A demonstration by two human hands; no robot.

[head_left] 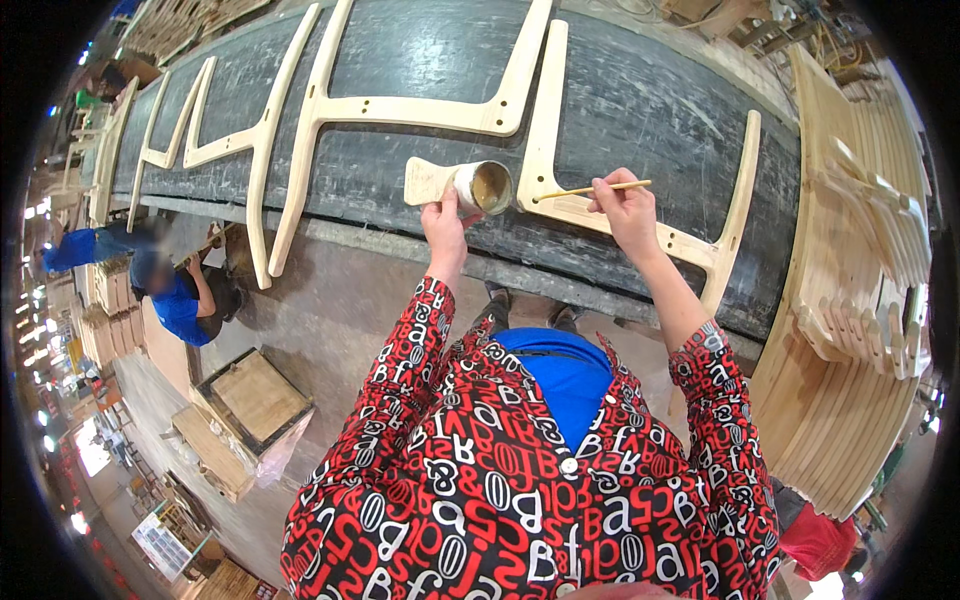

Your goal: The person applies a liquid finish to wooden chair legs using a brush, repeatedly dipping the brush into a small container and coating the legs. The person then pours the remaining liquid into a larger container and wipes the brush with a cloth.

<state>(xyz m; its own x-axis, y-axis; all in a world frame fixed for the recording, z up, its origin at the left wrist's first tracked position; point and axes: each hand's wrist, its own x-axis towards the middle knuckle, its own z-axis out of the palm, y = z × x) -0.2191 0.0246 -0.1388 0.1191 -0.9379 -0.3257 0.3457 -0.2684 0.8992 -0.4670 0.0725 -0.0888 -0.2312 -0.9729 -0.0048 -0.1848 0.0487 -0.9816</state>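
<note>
My left hand [444,225] is closed around a small round can [492,187] tipped to show brownish contents. A pale, paddle-shaped wooden piece [427,183] sticks out beside the can, at the same hand; whether it is joined to the can I cannot tell. My right hand [628,215] pinches a thin yellowish stick [571,192], perhaps a fine brush. Its far tip is at a dark hole near the lower left corner of a pale wooden chair-side frame [543,120]. That frame lies flat on the dark worktable [640,130].
More wooden frames [415,110] lie along the table to the left. Stacked wooden parts [830,400] stand close on the right. A person in blue [180,305] crouches or sits beyond the table's front edge at left, near a wooden box [255,400] on the floor.
</note>
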